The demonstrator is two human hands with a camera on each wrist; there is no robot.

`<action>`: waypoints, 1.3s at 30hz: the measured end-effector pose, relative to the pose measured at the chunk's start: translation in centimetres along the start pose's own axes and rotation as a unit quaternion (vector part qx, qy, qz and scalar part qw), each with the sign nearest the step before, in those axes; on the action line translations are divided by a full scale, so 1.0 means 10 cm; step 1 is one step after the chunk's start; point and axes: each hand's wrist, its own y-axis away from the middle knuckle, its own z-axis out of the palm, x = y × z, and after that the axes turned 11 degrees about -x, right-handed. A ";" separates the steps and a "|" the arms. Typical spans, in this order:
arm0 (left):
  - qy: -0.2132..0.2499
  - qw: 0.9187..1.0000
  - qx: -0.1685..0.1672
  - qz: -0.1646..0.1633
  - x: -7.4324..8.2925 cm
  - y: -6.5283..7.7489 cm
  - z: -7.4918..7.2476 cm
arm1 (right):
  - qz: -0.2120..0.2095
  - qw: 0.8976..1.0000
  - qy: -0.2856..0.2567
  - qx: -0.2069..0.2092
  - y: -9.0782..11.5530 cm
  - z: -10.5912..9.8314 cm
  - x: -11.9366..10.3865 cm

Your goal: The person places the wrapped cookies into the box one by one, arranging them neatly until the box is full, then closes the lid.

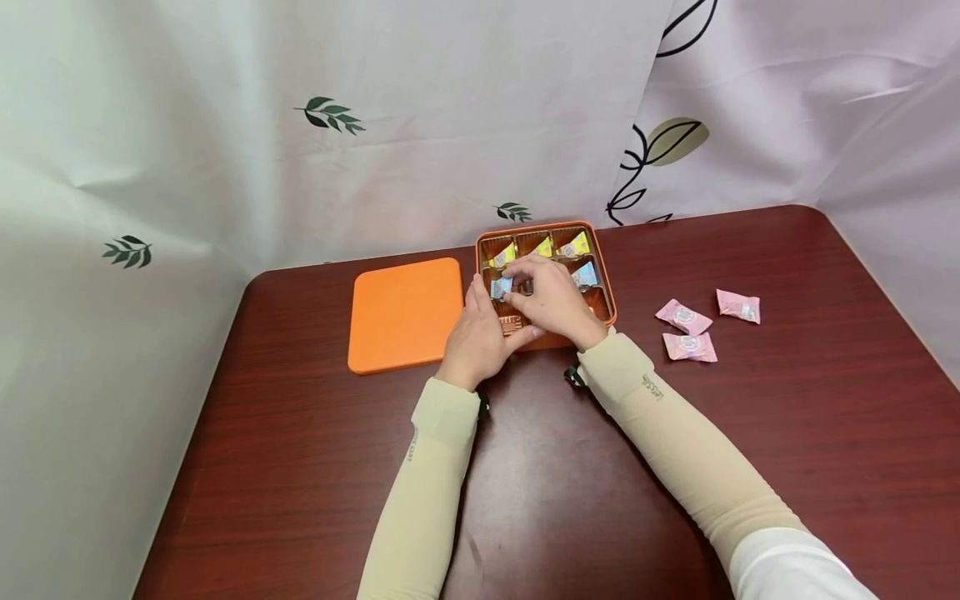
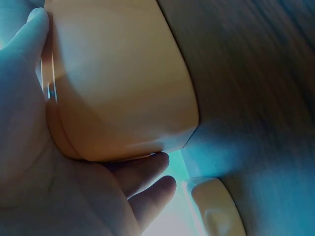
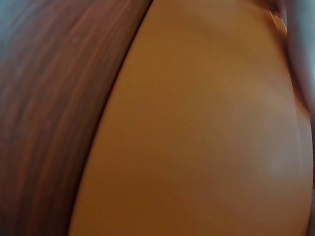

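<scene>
An orange box [image 1: 609,293] with a divided tray stands near the back of the table. Yellow wrapped candies [image 1: 574,245] sit in its back row, and a blue wrapped candy [image 1: 584,275] lies at the right of the middle row. My left hand [image 1: 478,337] holds the box's front left corner, thumb along the front rim and fingers at the left side; the left wrist view shows this hand round the orange wall [image 2: 123,83]. Over the tray, my right hand [image 1: 553,298] pinches another blue wrapped candy [image 1: 500,288] at the middle row's left compartment. My right palm covers part of the tray.
Left of the box lies a flat orange lid [image 1: 406,315]. To the right, three pink wrapped candies [image 1: 690,347] rest on the dark red wooden table [image 1: 540,500]. A white curtain [image 1: 450,125] with leaf prints hangs close behind the table.
</scene>
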 end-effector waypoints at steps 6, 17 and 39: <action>-0.002 1.000 -0.002 -0.002 0.00 0.00 -0.01 | -0.003 0.999 0.017 -0.030 -0.02 -0.01 0.00; -0.011 1.000 -0.003 0.001 0.01 -0.01 -0.01 | -0.012 0.997 0.058 -0.054 -0.01 -0.03 -0.02; 0.001 1.000 0.002 0.004 0.00 0.00 0.00 | -0.030 0.995 0.069 -0.061 0.05 -0.08 0.01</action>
